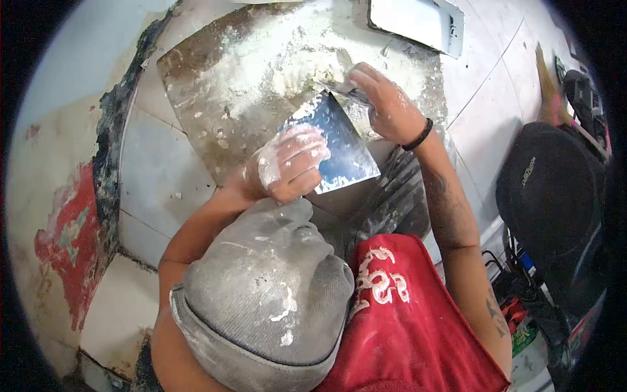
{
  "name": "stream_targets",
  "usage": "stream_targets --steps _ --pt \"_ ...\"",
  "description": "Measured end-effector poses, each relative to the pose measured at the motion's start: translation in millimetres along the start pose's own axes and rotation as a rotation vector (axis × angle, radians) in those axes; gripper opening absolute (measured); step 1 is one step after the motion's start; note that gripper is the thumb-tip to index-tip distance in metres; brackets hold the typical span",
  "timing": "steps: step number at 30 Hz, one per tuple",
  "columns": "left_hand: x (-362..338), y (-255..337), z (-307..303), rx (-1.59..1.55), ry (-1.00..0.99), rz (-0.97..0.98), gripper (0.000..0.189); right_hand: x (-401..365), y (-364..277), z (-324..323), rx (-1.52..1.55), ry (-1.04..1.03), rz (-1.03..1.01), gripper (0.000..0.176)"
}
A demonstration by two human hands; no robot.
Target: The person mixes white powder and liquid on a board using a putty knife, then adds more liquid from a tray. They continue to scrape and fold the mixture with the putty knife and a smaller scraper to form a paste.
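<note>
My left hand, dusted with white powder, has its fingers wrapped round the near left side of a flat metal plate. White crumbs cling to the plate's edges. At the plate's far corner, my right hand is closed on a thin metal tool, partly hidden by the fingers. The tool's tip lies beside white, powdery material spread over a dark, worn board on the floor. My right wrist wears a black band.
A white tray-like container lies at the board's far right. Farther right are a black padded item, a broom-like brush, cables and tools. A rough wall with peeling paint stands at the left. Pale tiles surround the board.
</note>
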State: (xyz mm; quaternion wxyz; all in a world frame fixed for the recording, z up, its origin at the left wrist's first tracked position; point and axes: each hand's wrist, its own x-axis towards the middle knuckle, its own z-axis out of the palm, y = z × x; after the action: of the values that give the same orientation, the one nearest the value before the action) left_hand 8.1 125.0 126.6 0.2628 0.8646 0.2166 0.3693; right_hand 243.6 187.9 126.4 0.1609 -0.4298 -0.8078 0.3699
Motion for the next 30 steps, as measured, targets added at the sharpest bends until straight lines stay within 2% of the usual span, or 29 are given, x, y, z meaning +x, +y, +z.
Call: stream_targets --steps 1,4,5,8,9,12,13,16,19,22,23,26,27,28,30 --pt "-3.7 2.3 -1.4 0.018 0.001 -0.026 0.009 0.2 2.8 6.2 -0.083 0.143 -0.051 0.040" --pt "-24.9 -4.4 -3.8 -0.010 0.071 -0.398 0.011 -3.7 -3.3 -1.7 -0.160 -0.044 0.165 0.033" --pt "-33.2 -0.4 -8.8 0.164 0.072 -0.536 0.017 -7.7 -5.3 1.1 -0.210 -0.064 0.174 0.028" --pt "-6.4 8.5 -30.8 0.337 0.276 -0.782 0.022 -19.3 0.7 16.8 -0.378 -0.016 -0.077 0.026" --pt "7.9 9.8 -34.9 0.310 0.256 -0.776 0.029 -21.6 -1.8 21.7 -0.414 0.019 -0.121 0.021" --pt "35.6 9.7 -13.2 0.236 0.148 -0.688 0.026 -18.5 -13.5 37.6 -0.450 0.134 -0.242 0.017" --pt "43.8 13.9 -6.3 0.336 0.042 -0.707 0.019 -14.6 -19.2 35.6 -0.454 0.147 -0.266 0.013" --pt "50.6 12.8 4.3 0.471 -0.108 -0.766 0.015 -13.2 -24.4 35.0 -0.417 0.137 -0.247 0.013" --pt "50.3 -2.8 7.8 0.279 -0.208 -0.898 0.024 -15.7 -31.8 27.1 -0.405 0.109 -0.216 0.011" --pt "45.9 -17.9 4.8 0.308 -0.340 -0.963 0.025 -21.4 -43.4 19.3 -0.332 0.175 -0.224 0.010" --pt "43.6 -19.3 2.7 0.308 -0.274 -1.010 0.025 -22.0 -45.4 15.2 -0.299 0.217 -0.235 0.011" --pt "43.5 -22.4 -4.2 0.313 -0.067 -1.125 0.025 -25.8 -44.3 4.6 -0.056 0.324 0.063 0.023" --pt "47.8 -19.9 -9.5 0.325 0.009 -1.157 0.025 -25.0 -35.9 2.1 -0.011 0.428 0.071 0.030" --pt "49.6 -19.7 -13.1 0.337 0.087 -1.189 0.026 -28.8 -28.4 2.2 0.158 0.447 0.301 0.031" --pt "40.6 -22.7 -9.5 0.315 0.178 -1.116 0.030 -32.0 -24.7 -7.2 0.271 0.479 0.401 0.034"
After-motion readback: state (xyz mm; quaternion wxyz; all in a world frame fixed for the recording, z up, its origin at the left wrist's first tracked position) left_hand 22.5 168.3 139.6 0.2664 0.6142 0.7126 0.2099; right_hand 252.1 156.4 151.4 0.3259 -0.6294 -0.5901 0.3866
